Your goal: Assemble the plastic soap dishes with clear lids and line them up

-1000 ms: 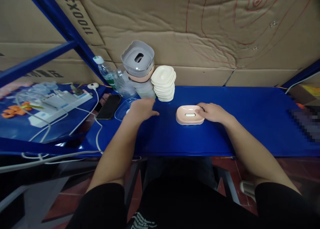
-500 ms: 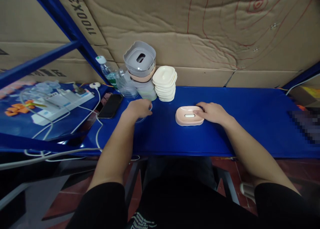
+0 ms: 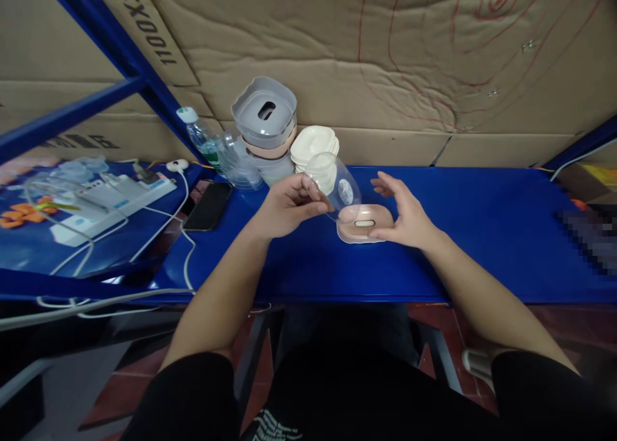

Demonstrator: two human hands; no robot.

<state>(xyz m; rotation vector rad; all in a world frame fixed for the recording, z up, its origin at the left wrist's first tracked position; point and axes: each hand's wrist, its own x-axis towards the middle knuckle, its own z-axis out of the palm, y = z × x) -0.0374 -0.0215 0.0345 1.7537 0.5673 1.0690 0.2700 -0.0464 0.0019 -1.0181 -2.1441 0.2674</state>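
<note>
A clear plastic cover (image 3: 351, 182) is tilted in the air, its near edge pinched by my left hand (image 3: 295, 203). Below and partly behind it, a pink oval dish (image 3: 365, 233) with a slot in its middle rests on the blue table (image 3: 308, 274). My right hand (image 3: 403, 213) is at the dish's right side, thumb low by its rim and fingers spread, holding nothing. Behind the cover stands a stack of cream lids (image 3: 313, 143). Left of that are stacked grey and pink containers (image 3: 266, 116).
Clear plastic cups (image 3: 243, 168) and a bottle (image 3: 205, 142) stand at the back left. A black phone (image 3: 209, 206) lies near white cables and a power strip (image 3: 116, 206). Cardboard (image 3: 395, 148) walls the back; a blue frame post (image 3: 113, 49) rises at left.
My left hand has lifted the clear cover from the table and moved it right, over the dish. My right hand has let go of the dish and spread its fingers.
</note>
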